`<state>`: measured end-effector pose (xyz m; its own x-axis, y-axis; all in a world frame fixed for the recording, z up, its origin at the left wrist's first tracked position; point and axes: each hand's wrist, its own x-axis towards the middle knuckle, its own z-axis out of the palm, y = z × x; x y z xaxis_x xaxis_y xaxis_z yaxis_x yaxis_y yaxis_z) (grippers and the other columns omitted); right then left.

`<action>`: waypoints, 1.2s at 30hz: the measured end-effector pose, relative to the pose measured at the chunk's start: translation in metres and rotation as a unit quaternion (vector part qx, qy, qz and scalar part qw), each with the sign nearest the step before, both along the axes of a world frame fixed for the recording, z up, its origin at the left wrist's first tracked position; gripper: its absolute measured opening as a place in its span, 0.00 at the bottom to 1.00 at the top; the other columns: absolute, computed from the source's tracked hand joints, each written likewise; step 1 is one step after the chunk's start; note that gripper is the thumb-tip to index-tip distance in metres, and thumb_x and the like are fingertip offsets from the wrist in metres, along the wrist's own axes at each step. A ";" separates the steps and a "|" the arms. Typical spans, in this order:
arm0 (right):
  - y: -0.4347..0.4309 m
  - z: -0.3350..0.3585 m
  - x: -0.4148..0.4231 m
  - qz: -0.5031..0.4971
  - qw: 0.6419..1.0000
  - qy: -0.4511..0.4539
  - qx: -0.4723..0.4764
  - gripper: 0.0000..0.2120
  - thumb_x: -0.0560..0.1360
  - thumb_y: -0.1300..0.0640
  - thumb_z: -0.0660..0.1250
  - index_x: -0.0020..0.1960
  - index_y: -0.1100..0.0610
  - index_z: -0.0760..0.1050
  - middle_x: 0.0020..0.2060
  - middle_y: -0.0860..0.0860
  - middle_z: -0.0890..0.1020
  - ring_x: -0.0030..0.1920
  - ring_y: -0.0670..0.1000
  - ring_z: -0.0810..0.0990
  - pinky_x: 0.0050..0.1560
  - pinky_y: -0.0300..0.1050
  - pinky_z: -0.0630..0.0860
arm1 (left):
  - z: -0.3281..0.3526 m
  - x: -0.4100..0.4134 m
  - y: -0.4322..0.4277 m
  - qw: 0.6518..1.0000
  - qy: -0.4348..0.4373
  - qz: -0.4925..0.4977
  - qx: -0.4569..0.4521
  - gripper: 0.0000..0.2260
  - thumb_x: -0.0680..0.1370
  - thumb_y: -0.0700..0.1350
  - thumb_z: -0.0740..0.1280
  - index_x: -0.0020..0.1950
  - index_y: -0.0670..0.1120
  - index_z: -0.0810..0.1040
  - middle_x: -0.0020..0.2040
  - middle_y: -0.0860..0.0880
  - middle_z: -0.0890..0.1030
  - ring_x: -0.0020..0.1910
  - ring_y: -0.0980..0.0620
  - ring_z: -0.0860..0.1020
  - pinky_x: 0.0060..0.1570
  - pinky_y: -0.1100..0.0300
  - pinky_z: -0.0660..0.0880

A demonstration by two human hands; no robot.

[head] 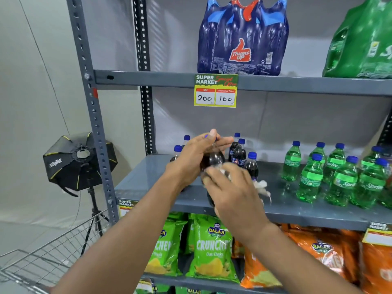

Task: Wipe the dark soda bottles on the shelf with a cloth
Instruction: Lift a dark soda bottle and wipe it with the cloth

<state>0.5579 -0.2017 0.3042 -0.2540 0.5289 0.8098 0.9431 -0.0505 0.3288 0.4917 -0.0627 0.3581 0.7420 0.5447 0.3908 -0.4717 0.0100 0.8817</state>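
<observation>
A dark soda bottle point(212, 160) with a blue cap is held in front of the middle shelf point(297, 211). My left hand point(194, 158) grips it around the neck and shoulder. My right hand point(231, 192) presses a white cloth point(262, 186) against the bottle's lower body; the cloth's frayed end hangs out to the right. Several more dark soda bottles point(239, 154) with blue caps stand on the shelf just behind my hands, some partly hidden by them.
Green Sprite bottles point(335, 175) stand at the right of the same shelf. The shelf above holds a blue Thums Up pack point(241, 37) and a green pack point(360, 39). Snack bags point(212, 247) fill the shelf below. A wire cart point(53, 251) and studio light point(78, 160) stand at left.
</observation>
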 end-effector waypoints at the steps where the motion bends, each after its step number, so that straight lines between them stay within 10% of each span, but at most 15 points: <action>1: 0.003 0.013 -0.003 -0.014 1.000 0.005 0.006 0.07 0.78 0.63 0.64 0.51 0.60 0.81 0.52 0.54 0.83 0.52 0.60 0.77 0.51 0.55 0.74 | 0.000 0.000 -0.002 1.000 0.011 -0.001 -0.002 0.11 0.84 0.51 0.62 0.48 0.46 0.77 0.62 0.38 0.84 0.66 0.43 0.80 0.67 0.49 0.75; 5: 0.005 0.037 -0.013 -0.043 0.999 -0.008 -0.013 0.08 0.75 0.65 0.62 0.41 0.59 0.78 0.45 0.55 0.81 0.46 0.61 0.78 0.43 0.56 0.73 | 0.001 -0.004 -0.002 1.000 0.027 0.008 -0.010 0.12 0.81 0.55 0.65 0.50 0.47 0.78 0.61 0.41 0.85 0.65 0.43 0.81 0.64 0.48 0.77; 16: -0.026 -0.022 -0.004 -0.006 0.995 -0.063 -0.072 0.14 0.77 0.64 0.58 0.54 0.61 0.81 0.52 0.53 0.81 0.51 0.59 0.78 0.48 0.54 0.75 | 0.003 -0.018 -0.002 0.998 -0.014 0.060 -0.002 0.14 0.87 0.49 0.58 0.46 0.47 0.76 0.63 0.35 0.82 0.64 0.39 0.81 0.69 0.43 0.71; 30: -0.015 -0.005 0.005 0.243 0.905 0.350 0.020 0.22 0.75 0.73 0.66 0.61 0.54 0.83 0.59 0.46 0.83 0.60 0.51 0.79 0.60 0.50 0.78 | -0.012 -0.027 0.004 0.979 -0.109 -0.144 -0.098 0.14 0.82 0.54 0.61 0.48 0.44 0.77 0.64 0.36 0.82 0.67 0.41 0.79 0.66 0.49 0.76; 36: -0.032 -0.052 -0.004 0.251 0.890 0.380 -0.006 0.24 0.74 0.76 0.68 0.60 0.51 0.83 0.59 0.41 0.82 0.61 0.49 0.79 0.58 0.50 0.79 | -0.019 -0.028 0.008 0.978 -0.118 -0.137 -0.107 0.13 0.80 0.54 0.65 0.47 0.44 0.79 0.63 0.36 0.83 0.66 0.40 0.79 0.69 0.48 0.74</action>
